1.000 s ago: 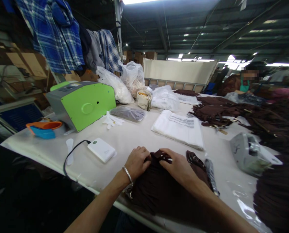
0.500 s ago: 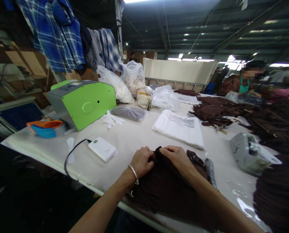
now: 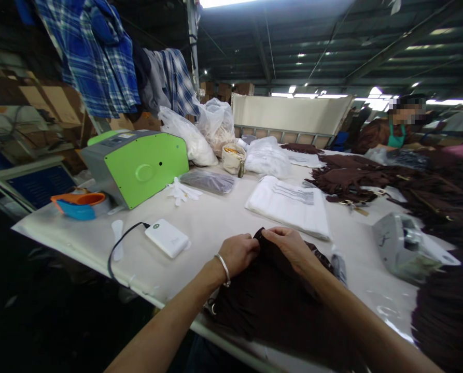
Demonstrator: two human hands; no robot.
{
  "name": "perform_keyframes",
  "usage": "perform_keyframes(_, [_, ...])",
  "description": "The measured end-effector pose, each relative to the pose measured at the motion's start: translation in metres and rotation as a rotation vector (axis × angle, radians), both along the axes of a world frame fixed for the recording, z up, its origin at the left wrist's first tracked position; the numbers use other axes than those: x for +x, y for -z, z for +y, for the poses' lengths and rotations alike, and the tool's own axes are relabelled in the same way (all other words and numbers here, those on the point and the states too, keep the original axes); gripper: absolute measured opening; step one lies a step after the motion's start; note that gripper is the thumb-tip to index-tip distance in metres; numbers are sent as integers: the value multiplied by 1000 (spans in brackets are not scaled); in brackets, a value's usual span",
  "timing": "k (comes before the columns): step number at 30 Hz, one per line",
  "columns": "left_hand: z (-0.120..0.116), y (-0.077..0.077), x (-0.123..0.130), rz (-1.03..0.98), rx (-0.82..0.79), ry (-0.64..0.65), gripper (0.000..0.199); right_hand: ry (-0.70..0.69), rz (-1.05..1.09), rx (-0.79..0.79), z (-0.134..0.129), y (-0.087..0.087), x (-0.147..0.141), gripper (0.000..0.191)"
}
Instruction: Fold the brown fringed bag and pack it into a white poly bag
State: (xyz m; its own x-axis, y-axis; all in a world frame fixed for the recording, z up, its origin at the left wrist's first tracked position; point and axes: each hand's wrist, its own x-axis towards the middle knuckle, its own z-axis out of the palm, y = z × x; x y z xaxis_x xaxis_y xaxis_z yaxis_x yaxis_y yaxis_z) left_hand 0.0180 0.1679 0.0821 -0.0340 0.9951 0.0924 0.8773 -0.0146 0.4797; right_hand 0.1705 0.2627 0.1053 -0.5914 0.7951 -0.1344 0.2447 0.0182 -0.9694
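Note:
My left hand (image 3: 237,254) and my right hand (image 3: 289,247) pinch the upper edge of a dark brown fabric garment (image 3: 274,311) from either side, lifting a small fold. The garment lies in a heap on the white-covered table (image 3: 211,228), hanging over the near edge. A metal bangle (image 3: 223,269) circles my left wrist. A small metal ring or clasp (image 3: 213,309) shows on the garment's left side. A white power bank (image 3: 167,238) with a black cable lies left of my hands, apart from them.
A green and grey machine (image 3: 138,166) stands at the left, and a folded white plastic-wrapped item (image 3: 289,207) lies ahead. A grey device (image 3: 402,246) sits at the right beside heaped brown garments (image 3: 449,321). A co-worker (image 3: 394,127) stands beyond the table.
Both hands have moved further up the table, and my left hand has shifted right toward my right one. The pinched fabric edge now stands a little higher.

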Motion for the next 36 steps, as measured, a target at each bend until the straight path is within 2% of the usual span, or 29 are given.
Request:
perform_keyframes(4, [9, 6, 11, 82, -56, 113, 26, 11, -1, 27, 4, -2, 2, 29])
perform_keyframes(8, [12, 7, 7, 66, -67, 134, 20, 25, 9, -9, 4, -4, 3, 29])
perform_keyframes(14, [20, -7, -27, -172, -57, 120, 25, -4, 75, -111, -1, -7, 2, 30])
perform_keyframes(18, [35, -4, -51, -371, -122, 126, 32, -34, 72, -119, -2, -4, -2, 29])
perform_keyframes(21, [45, 3, -57, -439, -138, 104, 43, -48, 58, -100, -4, -4, -4, 29])
perform_keyframes(25, [48, 4, -50, -408, -97, 95, 27, -51, -2, -46, -7, -9, -3, 32])
perform_keyframes(28, [45, -3, -43, -332, -36, 116, 27, -69, -24, -23, -8, -8, -1, 33])
perform_keyframes(32, [37, -21, -38, -224, 19, 148, 35, -87, -38, -15, -3, -3, -2, 34])
perform_keyframes(34, [30, -32, -37, -169, 29, 161, 37, -99, -64, -1, -2, -4, -2, 33])
perform_keyframes(36, [16, -39, -35, -115, 36, 172, 39, -140, -107, 78, -7, -8, 0, 30])
